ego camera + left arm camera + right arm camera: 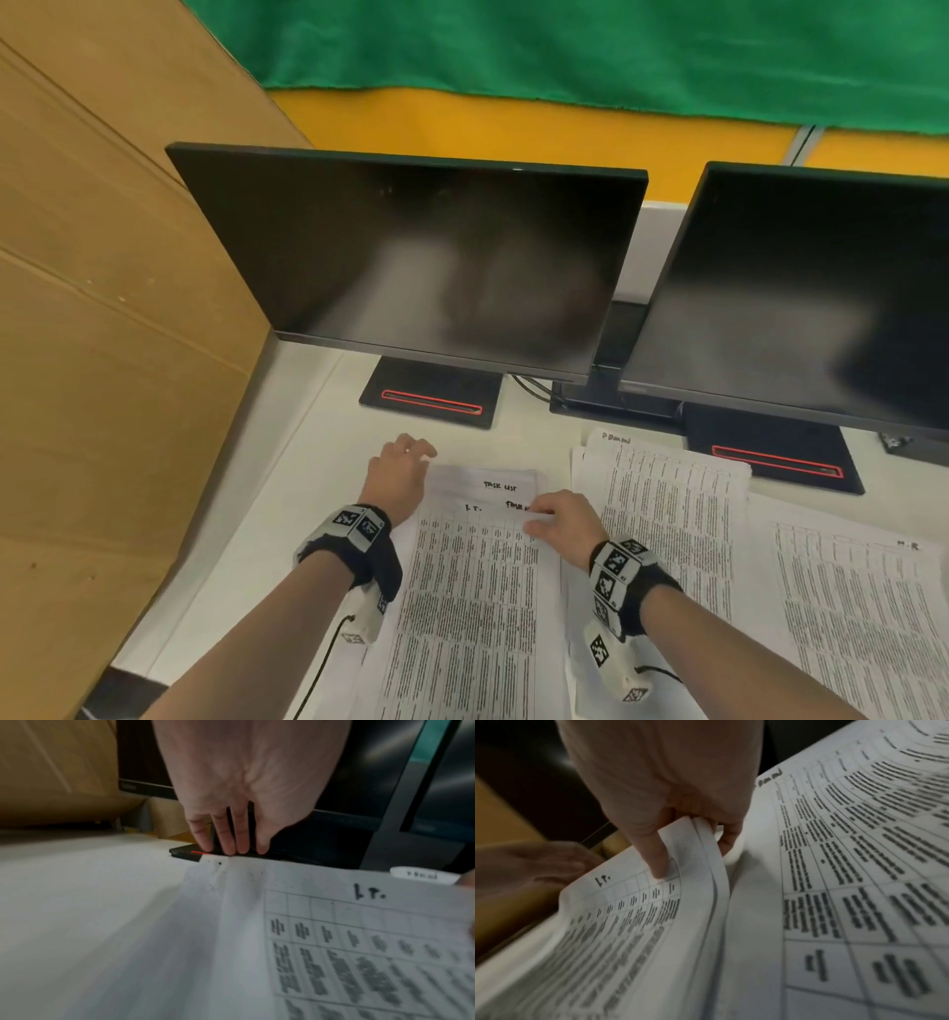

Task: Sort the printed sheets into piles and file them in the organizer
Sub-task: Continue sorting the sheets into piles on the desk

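Note:
Three piles of printed table sheets lie on the white desk (277, 493). The left pile (472, 606) has a top sheet handwritten "I.T." (365, 933). My right hand (534, 516) pinches the upper right corner of its top few sheets (654, 933), lifting it off the pile, with the thumb (658, 862) on top and the fingers underneath. My left hand (416, 449) is at the pile's far left corner, its straight fingers (226, 843) pointing down at the paper's far edge. The middle pile (667, 514) and right pile (852, 606) lie untouched. No organizer is in view.
Two dark monitors (411, 257) (801, 298) stand just behind the piles, with their black red-striped bases (431, 395) (775, 455) close to the papers' far edges. A wooden panel (102, 334) borders the desk on the left. Cables (534, 388) run between the bases.

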A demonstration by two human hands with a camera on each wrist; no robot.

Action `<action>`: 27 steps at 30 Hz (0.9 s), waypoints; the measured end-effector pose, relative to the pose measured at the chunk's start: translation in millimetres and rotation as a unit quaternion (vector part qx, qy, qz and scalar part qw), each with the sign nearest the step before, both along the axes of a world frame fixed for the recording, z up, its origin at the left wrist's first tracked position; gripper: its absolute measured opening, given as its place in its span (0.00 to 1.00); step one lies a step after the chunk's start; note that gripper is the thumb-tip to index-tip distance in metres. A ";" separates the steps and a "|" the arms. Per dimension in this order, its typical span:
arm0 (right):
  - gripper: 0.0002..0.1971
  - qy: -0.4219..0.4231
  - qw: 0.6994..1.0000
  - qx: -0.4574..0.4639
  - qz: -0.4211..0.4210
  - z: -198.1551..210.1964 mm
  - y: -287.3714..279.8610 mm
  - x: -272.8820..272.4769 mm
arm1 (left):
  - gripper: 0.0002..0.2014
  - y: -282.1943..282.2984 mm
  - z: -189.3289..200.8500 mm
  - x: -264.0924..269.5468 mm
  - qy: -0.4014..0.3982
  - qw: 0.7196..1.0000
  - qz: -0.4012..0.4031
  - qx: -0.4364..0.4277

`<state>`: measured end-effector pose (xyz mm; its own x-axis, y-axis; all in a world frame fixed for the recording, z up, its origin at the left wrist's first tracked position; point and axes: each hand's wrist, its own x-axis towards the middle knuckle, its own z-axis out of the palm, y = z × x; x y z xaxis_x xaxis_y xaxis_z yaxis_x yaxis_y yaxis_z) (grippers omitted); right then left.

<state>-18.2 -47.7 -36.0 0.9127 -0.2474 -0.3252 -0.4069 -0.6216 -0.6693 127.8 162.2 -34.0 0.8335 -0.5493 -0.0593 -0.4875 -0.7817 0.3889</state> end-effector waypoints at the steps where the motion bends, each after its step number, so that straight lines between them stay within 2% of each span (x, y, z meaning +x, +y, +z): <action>1: 0.15 -0.007 1.000 -0.016 0.009 0.7 1.5 -1.0 | 0.14 0.2 -0.2 2.6 -0.019 0.999 0.000 0.038; 3: 0.14 -0.022 0.998 -0.055 0.037 2.2 4.0 -2.4 | 0.15 1.1 0.6 6.7 -0.047 0.993 -0.015 0.106; 5: 0.13 -0.044 0.991 -0.102 0.074 4.0 6.7 -3.4 | 0.13 2.3 2.0 10.0 -0.072 0.988 -0.029 0.136; 9: 0.13 -0.085 0.979 -0.146 0.118 0.7 10.9 -4.8 | 0.10 6.4 4.1 14.5 -0.084 0.990 -0.043 0.102; 11: 0.11 -0.108 0.978 -0.138 0.112 -2.0 12.4 -5.9 | 0.06 8.4 4.8 14.6 -0.040 0.995 -0.059 0.064; 16: 0.11 -0.133 0.978 -0.133 0.093 -4.0 14.2 -5.9 | 0.04 16.6 6.4 15.1 0.091 0.994 -0.050 -0.038; 20: 0.12 -0.132 0.977 -0.139 0.097 -9.8 16.4 -3.2 | 0.08 19.5 7.4 13.7 0.142 0.987 -0.062 -0.040; 22: 0.13 -0.133 0.978 -0.138 0.086 -11.8 17.5 -3.1 | 0.06 19.3 5.1 14.9 0.153 0.985 -0.042 -0.065; 24: 0.13 -0.137 0.977 -0.143 0.082 -13.5 17.0 -2.8 | 0.05 15.5 4.2 16.4 0.138 0.986 0.016 -0.090; 27: 0.14 -0.123 0.969 -0.197 0.089 -11.0 14.3 -3.1 | 0.11 11.1 2.3 19.2 0.108 0.990 0.090 -0.003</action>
<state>-21.2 -33.4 -47.0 0.9902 -0.1396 -0.0049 -0.1282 -0.8941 -0.4292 147.0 173.3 -31.7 0.8866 -0.3936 -0.2428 -0.2455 -0.8455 0.4741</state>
